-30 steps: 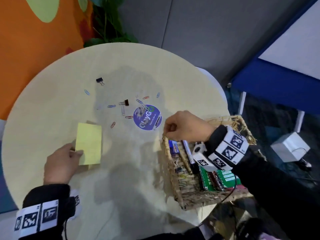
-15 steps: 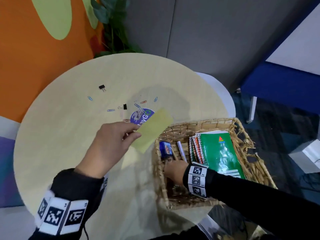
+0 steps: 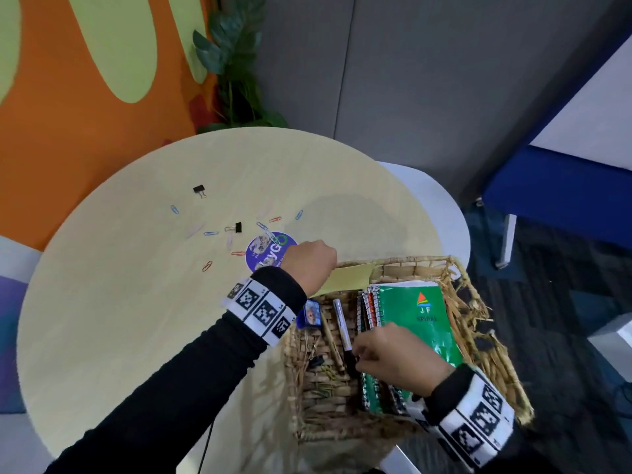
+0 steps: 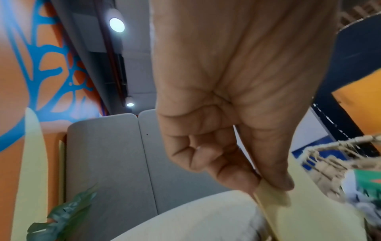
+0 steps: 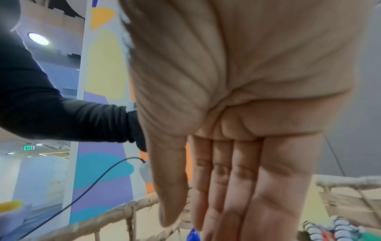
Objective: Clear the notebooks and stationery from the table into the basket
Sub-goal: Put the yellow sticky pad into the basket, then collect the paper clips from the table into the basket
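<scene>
My left hand (image 3: 309,265) (image 4: 268,184) pinches a yellow sticky-note pad (image 3: 349,277) (image 4: 299,212) between thumb and forefinger. It holds the pad over the far left corner of the wicker basket (image 3: 478,302). My right hand (image 3: 362,354) (image 5: 206,220) reaches down inside the basket with straight fingers. Its tips lie by the dark end of a white marker (image 3: 342,326), beside the spiral notebooks. A green spiral notebook (image 3: 424,319) lies on top of that stack. On the round table (image 3: 119,336) lie several paper clips (image 3: 207,265) and two black binder clips (image 3: 199,190).
A blue sharpener-like item (image 3: 311,314) sits in the basket's left part. A round purple sticker (image 3: 270,251) is on the table by my left hand. A plant (image 3: 236,63) stands behind the table. The basket overhangs the table's right edge.
My left hand picked the yellow pad up from the table's left side and carried it right, over the basket's corner. My right hand moved from the basket's rim down inside, beside the notebooks.
</scene>
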